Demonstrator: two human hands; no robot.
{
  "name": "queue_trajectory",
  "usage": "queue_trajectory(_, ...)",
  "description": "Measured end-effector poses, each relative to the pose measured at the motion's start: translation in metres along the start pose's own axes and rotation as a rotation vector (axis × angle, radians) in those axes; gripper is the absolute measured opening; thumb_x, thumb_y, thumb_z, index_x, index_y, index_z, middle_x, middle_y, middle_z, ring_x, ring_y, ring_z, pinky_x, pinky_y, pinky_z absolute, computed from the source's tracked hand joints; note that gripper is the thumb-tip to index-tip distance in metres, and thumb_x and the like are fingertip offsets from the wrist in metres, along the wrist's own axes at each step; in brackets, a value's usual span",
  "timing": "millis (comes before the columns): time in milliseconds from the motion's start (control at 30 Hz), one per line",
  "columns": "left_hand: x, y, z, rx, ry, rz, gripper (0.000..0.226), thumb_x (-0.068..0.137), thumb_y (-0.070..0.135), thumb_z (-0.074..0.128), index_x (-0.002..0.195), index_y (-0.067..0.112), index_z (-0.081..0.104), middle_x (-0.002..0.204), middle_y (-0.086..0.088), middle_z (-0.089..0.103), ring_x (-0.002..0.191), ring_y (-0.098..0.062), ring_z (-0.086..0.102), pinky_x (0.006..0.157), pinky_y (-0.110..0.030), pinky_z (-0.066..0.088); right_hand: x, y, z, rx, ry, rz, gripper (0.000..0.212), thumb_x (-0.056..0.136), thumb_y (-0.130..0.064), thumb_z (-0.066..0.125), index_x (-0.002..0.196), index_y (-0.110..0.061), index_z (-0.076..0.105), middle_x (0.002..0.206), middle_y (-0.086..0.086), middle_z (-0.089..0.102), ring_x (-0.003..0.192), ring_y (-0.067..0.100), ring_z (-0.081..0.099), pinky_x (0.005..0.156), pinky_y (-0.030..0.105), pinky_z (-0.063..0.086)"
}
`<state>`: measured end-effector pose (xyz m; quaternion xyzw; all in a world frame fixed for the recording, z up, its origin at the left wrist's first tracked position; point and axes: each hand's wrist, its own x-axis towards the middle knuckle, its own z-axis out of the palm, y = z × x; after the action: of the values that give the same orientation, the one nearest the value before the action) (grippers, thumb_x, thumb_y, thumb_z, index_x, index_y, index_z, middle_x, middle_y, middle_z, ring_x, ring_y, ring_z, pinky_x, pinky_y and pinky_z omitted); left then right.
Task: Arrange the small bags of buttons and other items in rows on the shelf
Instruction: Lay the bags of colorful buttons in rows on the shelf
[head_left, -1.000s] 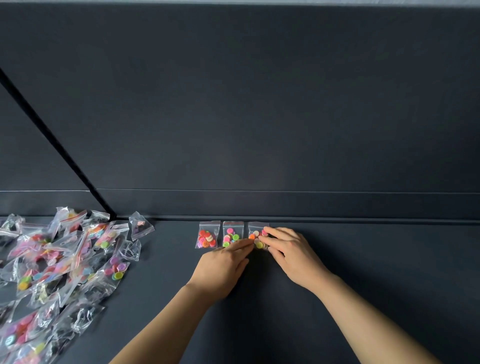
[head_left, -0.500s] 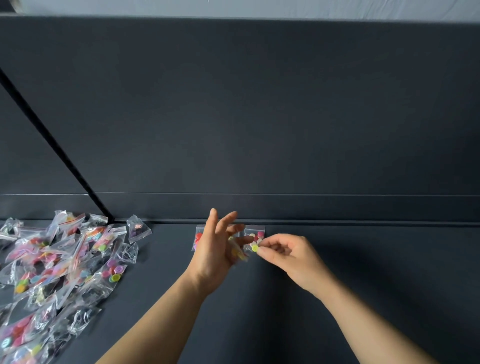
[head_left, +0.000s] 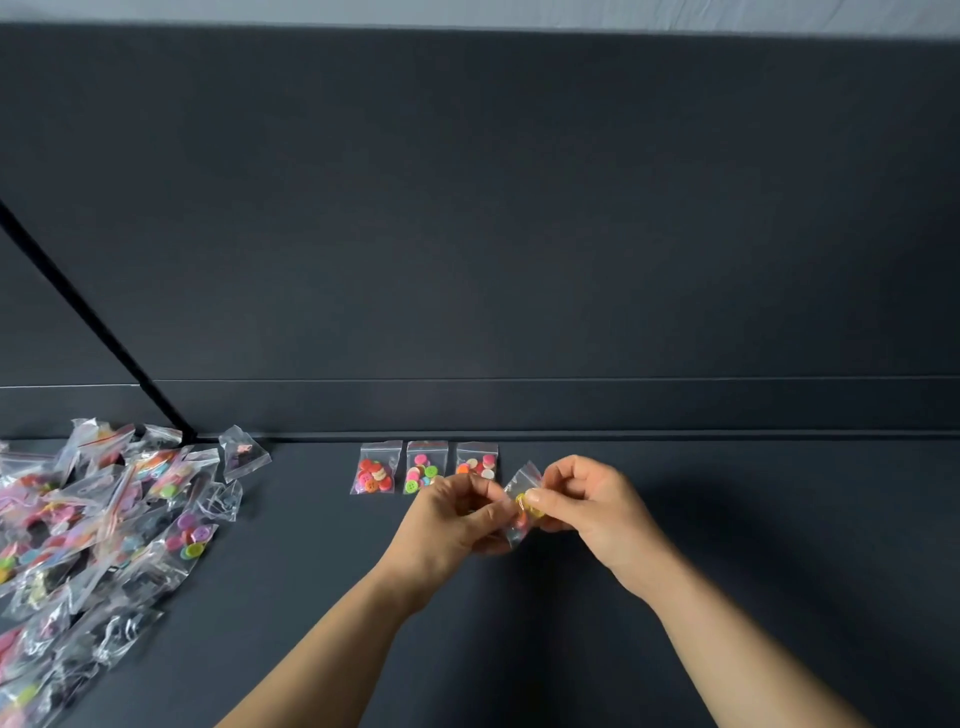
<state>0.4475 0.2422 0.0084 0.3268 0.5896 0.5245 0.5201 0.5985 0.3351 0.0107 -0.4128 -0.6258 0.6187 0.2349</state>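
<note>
Both hands pinch one small bag (head_left: 522, 499) between them: left hand (head_left: 457, 525) on its left edge, right hand (head_left: 597, 509) on its right. The bag's long axis runs near-to-far, with the far end tipped slightly right. The row of three bags (head_left: 425, 466) lies just beyond the left hand, against the back ledge (head_left: 675, 434). Open shelf (head_left: 753, 545) stretches right of the right hand. The loose pile (head_left: 104, 519) is well left.

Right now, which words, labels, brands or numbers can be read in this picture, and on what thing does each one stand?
None can be read.
The row of three bags shows buttons only, with no print that I can see.
The held bag is blurred.
The pile of bags shows no legible label.
</note>
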Motion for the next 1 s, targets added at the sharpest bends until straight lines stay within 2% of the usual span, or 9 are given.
queue_trajectory(133, 0.000, -0.002, 0.007, -0.018, 0.022, -0.022, 0.007, 0.088, 0.006, 0.064, 0.086, 0.000, 0.062, 0.076, -0.013, 0.070, 0.071, -0.022, 0.069, 0.069, -0.031, 0.058, 0.004, -0.001, -0.004, 0.110, 0.095, 0.001, 0.011, 0.083, -0.005, 0.070, 0.091, -0.009, 0.063, 0.080, 0.005, 0.072, 0.074, 0.017, 0.067, 0.073, 0.031, 0.058)
queue_trajectory(233, 0.003, -0.003, 0.014, -0.084, 0.080, 0.001, 0.009, 0.091, 0.007, 0.061, 0.086, 0.000, 0.061, 0.076, -0.013, 0.069, 0.072, -0.022, 0.069, 0.071, -0.032, 0.059, 0.004, 0.003, -0.005, 0.208, 0.087, 0.046, 0.014, 0.087, -0.016, 0.068, 0.099, -0.008, 0.066, 0.087, 0.008, 0.074, 0.078, 0.019, 0.070, 0.074, 0.034, 0.059)
queue_trajectory(367, 0.007, -0.003, 0.018, -0.063, 0.075, 0.016, 0.019, 0.087, 0.015, 0.066, 0.093, -0.001, 0.058, 0.084, -0.013, 0.070, 0.079, -0.021, 0.069, 0.077, -0.038, 0.059, 0.004, 0.006, -0.004, 0.167, 0.042, 0.055, 0.009, 0.087, -0.015, 0.067, 0.088, -0.007, 0.070, 0.080, 0.010, 0.074, 0.074, 0.021, 0.069, 0.071, 0.033, 0.058)
queue_trajectory(567, 0.009, -0.012, 0.015, -0.065, 0.139, -0.010, 0.011, 0.082, -0.002, 0.068, 0.086, 0.003, 0.059, 0.072, -0.011, 0.062, 0.064, -0.020, 0.067, 0.064, -0.031, 0.059, 0.014, 0.006, -0.009, 0.288, 0.123, 0.063, 0.012, 0.087, -0.012, 0.067, 0.091, 0.000, 0.068, 0.085, 0.013, 0.074, 0.073, 0.020, 0.069, 0.069, 0.031, 0.057)
queue_trajectory(667, 0.008, -0.013, 0.013, -0.121, 0.134, -0.019, 0.007, 0.083, 0.006, 0.070, 0.085, 0.006, 0.063, 0.074, -0.010, 0.066, 0.067, -0.020, 0.066, 0.063, -0.031, 0.058, 0.016, 0.006, -0.013, 0.288, 0.099, 0.074, 0.011, 0.088, -0.011, 0.066, 0.091, -0.001, 0.068, 0.085, 0.012, 0.074, 0.073, 0.018, 0.069, 0.066, 0.029, 0.057)
queue_trajectory(767, 0.009, -0.010, 0.016, -0.094, 0.121, -0.016, 0.016, 0.083, 0.021, 0.070, 0.083, 0.005, 0.068, 0.078, -0.010, 0.070, 0.069, -0.020, 0.066, 0.063, -0.032, 0.058, 0.015, 0.009, -0.009, 0.237, 0.066, 0.078, 0.010, 0.089, -0.013, 0.065, 0.092, -0.004, 0.069, 0.087, 0.011, 0.074, 0.077, 0.020, 0.070, 0.071, 0.032, 0.058)
queue_trajectory(867, 0.011, -0.008, 0.018, -0.077, 0.141, -0.010, 0.019, 0.085, 0.018, 0.068, 0.085, -0.001, 0.068, 0.076, -0.011, 0.070, 0.069, -0.018, 0.065, 0.061, -0.029, 0.057, 0.014, 0.009, -0.005, 0.223, 0.057, 0.070, 0.011, 0.090, -0.013, 0.064, 0.094, -0.004, 0.068, 0.089, 0.012, 0.074, 0.078, 0.021, 0.071, 0.074, 0.035, 0.059)
queue_trajectory(1000, 0.007, -0.009, 0.017, -0.065, 0.131, 0.002, 0.015, 0.088, 0.016, 0.065, 0.077, 0.006, 0.064, 0.075, -0.009, 0.069, 0.070, -0.018, 0.064, 0.063, -0.030, 0.056, 0.017, 0.010, -0.005, 0.278, 0.115, 0.060, 0.015, 0.088, -0.012, 0.066, 0.098, -0.001, 0.067, 0.092, 0.014, 0.074, 0.083, 0.026, 0.071, 0.075, 0.036, 0.059)
